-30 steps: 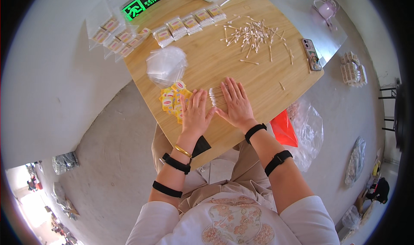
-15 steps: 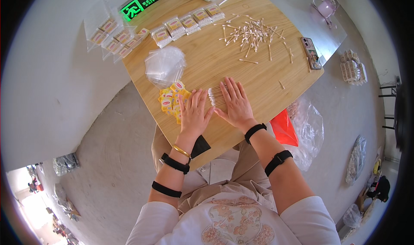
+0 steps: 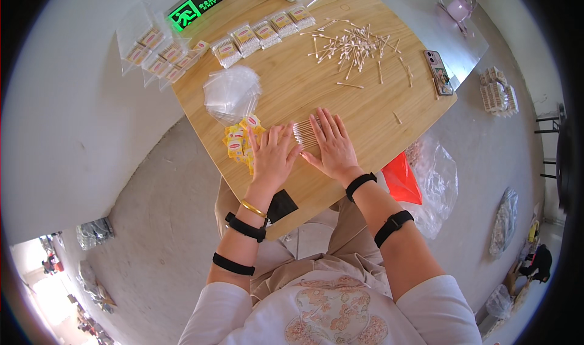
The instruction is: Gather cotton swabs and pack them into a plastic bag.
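Note:
A row of cotton swabs (image 3: 305,134) lies side by side on the wooden table (image 3: 377,111), close to its near edge. Flat over the right part of that row rests my right hand (image 3: 332,143), fingers stretched out. My left hand (image 3: 272,154) is at the row's left end, palm down with the fingers spread. Its outer fingers reach the pile of yellow printed cards (image 3: 236,147) and partly cover it. Clear plastic bags (image 3: 231,93) are stacked just beyond the cards. Farther off, a loose heap of cotton swabs (image 3: 356,48) is scattered on the table.
Several filled swab packs (image 3: 245,40) line the far left edge, beside more bagged packs (image 3: 159,56) and a green lit sign (image 3: 196,7). A phone (image 3: 438,72) lies at the right corner. Below the right edge are a red bag (image 3: 401,179) and clear plastic (image 3: 439,190).
My left hand has shifted very slightly left, its fingers a little farther from the swab row. My right hand stays in place on the swabs.

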A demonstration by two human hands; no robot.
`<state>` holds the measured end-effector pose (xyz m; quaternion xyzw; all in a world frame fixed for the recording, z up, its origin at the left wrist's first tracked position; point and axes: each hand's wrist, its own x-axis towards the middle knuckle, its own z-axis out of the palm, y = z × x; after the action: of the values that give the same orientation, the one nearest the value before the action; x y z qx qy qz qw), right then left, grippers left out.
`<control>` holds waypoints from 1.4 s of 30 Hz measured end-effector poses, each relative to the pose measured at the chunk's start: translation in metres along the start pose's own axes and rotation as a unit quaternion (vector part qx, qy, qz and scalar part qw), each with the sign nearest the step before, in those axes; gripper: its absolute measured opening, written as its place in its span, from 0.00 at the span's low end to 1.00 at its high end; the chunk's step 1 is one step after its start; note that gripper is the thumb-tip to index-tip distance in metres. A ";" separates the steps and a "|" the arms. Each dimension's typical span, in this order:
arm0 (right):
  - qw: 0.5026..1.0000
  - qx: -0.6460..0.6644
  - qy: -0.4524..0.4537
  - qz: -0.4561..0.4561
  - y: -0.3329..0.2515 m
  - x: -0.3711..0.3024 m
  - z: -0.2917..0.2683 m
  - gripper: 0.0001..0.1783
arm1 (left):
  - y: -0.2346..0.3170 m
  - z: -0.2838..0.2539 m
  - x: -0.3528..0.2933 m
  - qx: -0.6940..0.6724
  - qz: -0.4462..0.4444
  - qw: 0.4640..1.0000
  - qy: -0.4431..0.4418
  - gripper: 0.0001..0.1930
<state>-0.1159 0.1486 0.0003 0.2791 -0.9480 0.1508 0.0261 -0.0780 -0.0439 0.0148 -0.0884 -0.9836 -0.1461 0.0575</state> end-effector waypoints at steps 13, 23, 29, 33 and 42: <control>1.000 0.000 -0.008 0.004 0.001 0.000 0.001 0.51 | -0.004 0.001 -0.009 -0.013 0.022 1.000 0.003 0.25; 1.000 -0.008 -0.005 0.003 0.000 0.000 0.000 0.50 | -0.003 0.002 -0.016 -0.019 0.024 1.000 0.003 0.24; 1.000 -0.009 -0.003 0.002 0.000 0.000 0.001 0.50 | -0.003 0.001 -0.016 -0.008 0.022 1.000 -0.002 0.24; 1.000 -0.007 -0.001 0.001 0.000 0.000 0.001 0.50 | -0.002 0.001 -0.017 -0.012 0.023 1.000 0.001 0.24; 1.000 -0.018 -0.004 0.003 0.001 0.000 0.001 0.50 | 0.000 0.001 -0.019 -0.005 0.032 0.999 0.008 0.24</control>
<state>-0.1164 0.1487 -0.0012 0.2767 -0.9514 0.1323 0.0265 -0.0594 -0.0468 0.0112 -0.1188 -0.9791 -0.1499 0.0696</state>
